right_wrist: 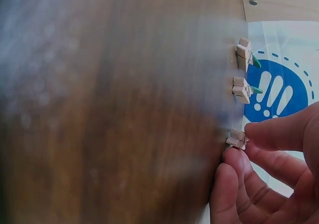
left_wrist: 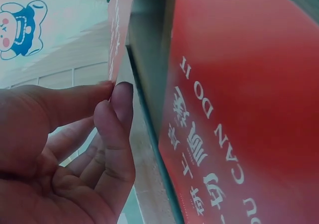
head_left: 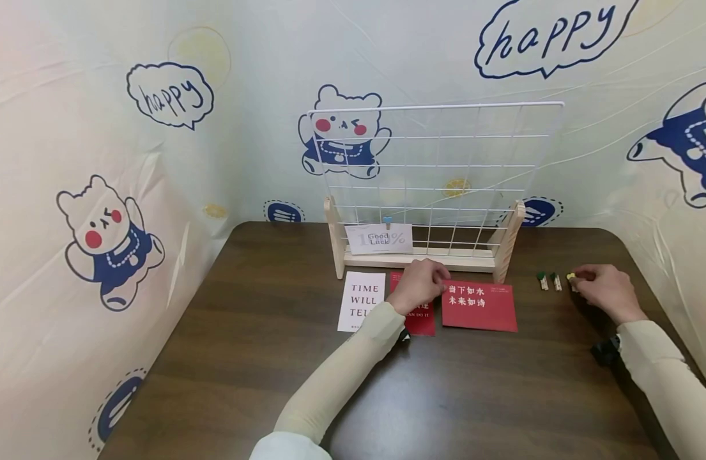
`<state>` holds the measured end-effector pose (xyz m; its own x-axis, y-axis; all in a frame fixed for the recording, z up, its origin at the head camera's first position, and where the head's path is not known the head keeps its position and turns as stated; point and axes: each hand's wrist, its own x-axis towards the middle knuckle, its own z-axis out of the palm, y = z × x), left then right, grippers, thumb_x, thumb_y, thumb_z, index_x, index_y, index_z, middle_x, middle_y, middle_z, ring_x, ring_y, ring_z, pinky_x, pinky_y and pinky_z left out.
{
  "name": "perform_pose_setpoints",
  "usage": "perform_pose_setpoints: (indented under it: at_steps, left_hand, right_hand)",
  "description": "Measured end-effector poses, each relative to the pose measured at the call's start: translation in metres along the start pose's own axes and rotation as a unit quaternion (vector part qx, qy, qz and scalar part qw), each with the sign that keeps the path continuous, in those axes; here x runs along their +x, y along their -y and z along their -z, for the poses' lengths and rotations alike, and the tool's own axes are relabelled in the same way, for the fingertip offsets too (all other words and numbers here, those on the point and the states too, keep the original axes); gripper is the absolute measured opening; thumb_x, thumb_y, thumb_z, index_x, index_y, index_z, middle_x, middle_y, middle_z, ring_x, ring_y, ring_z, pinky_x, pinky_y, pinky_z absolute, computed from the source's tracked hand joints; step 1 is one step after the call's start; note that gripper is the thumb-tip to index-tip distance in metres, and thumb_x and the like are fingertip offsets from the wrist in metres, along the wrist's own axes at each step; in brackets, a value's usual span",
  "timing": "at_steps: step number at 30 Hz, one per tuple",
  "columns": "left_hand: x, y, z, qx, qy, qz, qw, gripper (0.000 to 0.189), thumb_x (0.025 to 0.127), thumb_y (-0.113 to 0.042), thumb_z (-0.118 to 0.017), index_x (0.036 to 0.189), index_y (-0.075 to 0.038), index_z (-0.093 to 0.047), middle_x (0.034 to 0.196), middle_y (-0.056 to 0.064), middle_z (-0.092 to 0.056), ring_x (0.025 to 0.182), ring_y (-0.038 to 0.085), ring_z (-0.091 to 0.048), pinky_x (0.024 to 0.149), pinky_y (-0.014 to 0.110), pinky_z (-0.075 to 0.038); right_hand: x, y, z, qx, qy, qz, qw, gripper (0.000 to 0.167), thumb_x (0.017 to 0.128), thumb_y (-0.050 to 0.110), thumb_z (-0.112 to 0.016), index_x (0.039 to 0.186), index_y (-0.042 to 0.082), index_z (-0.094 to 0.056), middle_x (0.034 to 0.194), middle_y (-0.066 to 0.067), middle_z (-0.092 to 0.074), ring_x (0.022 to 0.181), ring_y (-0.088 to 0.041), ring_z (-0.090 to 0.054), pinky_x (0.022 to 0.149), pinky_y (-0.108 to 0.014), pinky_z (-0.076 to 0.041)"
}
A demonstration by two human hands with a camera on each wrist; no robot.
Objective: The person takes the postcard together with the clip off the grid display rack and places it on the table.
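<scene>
The left hand (head_left: 420,284) pinches the upper left corner of a red card (head_left: 479,308) with white lettering, between thumb and finger. In the left wrist view that card (left_wrist: 119,30) appears edge-on and tilted. A second red card (head_left: 424,322) lies under the left wrist, partly hidden by it. At the right of the table the right hand (head_left: 608,291) pinches a small wooden clothespin with a yellow decoration (head_left: 570,277). The right wrist view shows this clothespin (right_wrist: 237,139) between thumb and fingers. Two clothespins with green decorations (head_left: 542,281) stand to its left.
A white wire grid rack (head_left: 439,166) on a wooden base (head_left: 422,260) stands at the back of the dark table (head_left: 226,358). A "Good Luck" card (head_left: 379,239) hangs on it by a blue clip (head_left: 387,220). A white card (head_left: 360,300) lies in front.
</scene>
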<state>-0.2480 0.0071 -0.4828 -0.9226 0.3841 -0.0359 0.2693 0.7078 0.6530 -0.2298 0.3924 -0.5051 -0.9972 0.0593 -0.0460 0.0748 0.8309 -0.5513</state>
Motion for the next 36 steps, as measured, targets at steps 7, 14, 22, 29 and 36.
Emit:
perform_pose_setpoints:
  at_steps: [7, 14, 22, 29, 36]
  left_hand:
    - [0.0008, 0.0064, -0.0059, 0.027, 0.011, 0.017, 0.9994, 0.017, 0.094, -0.011, -0.077, 0.111, -0.011, -0.078, 0.086, -0.001, -0.076, 0.070, 0.005, -0.061, 0.063, 0.017, -0.048]
    - [0.0020, 0.0062, -0.0078, 0.042, 0.017, 0.016, 0.9989, 0.015, 0.094, -0.011, -0.077, 0.109, -0.013, -0.078, 0.087, -0.001, -0.075, 0.073, 0.005, -0.062, 0.067, 0.017, -0.049]
    - [0.0021, 0.0043, -0.0083, 0.061, 0.023, 0.017, 0.9977, 0.016, 0.094, -0.012, -0.077, 0.110, -0.013, -0.078, 0.088, -0.002, -0.076, 0.074, 0.005, -0.062, 0.067, 0.017, -0.049]
    - [0.0023, 0.0032, -0.0091, 0.073, 0.017, 0.007, 0.9971, 0.013, 0.094, -0.016, -0.077, 0.107, -0.014, -0.078, 0.090, -0.003, -0.075, 0.077, 0.005, -0.061, 0.070, 0.018, -0.048]
    - [0.0017, 0.0011, -0.0094, 0.076, 0.017, 0.007, 0.9969, 0.012, 0.095, -0.017, -0.077, 0.106, -0.015, -0.079, 0.095, -0.002, -0.076, 0.081, 0.007, -0.061, 0.074, 0.020, -0.050]
  right_hand:
    - [-0.0002, 0.0017, -0.0025, 0.002, 0.010, -0.001, 0.9999, 0.040, 0.099, 0.022, -0.061, 0.121, -0.011, -0.067, 0.103, -0.029, -0.074, 0.064, -0.013, -0.064, 0.054, -0.030, -0.049]
    - [-0.0015, 0.0035, -0.0013, -0.002, 0.005, 0.005, 1.0000, 0.038, 0.098, 0.021, -0.061, 0.119, -0.010, -0.068, 0.098, -0.026, -0.074, 0.064, -0.014, -0.062, 0.055, -0.030, -0.047]
    - [-0.0019, 0.0037, -0.0012, -0.008, 0.001, 0.007, 0.9999, 0.039, 0.099, 0.023, -0.061, 0.118, -0.010, -0.069, 0.093, -0.022, -0.074, 0.063, -0.012, -0.060, 0.056, -0.030, -0.045]
    - [-0.0012, 0.0035, -0.0005, -0.003, 0.003, 0.004, 1.0000, 0.039, 0.099, 0.023, -0.061, 0.120, -0.010, -0.068, 0.090, -0.020, -0.074, 0.064, -0.015, -0.061, 0.056, -0.030, -0.045]
    - [-0.0009, 0.0028, -0.0008, -0.006, -0.003, 0.007, 1.0000, 0.039, 0.099, 0.023, -0.061, 0.120, -0.010, -0.068, 0.095, -0.023, -0.075, 0.064, -0.013, -0.061, 0.055, -0.029, -0.045]
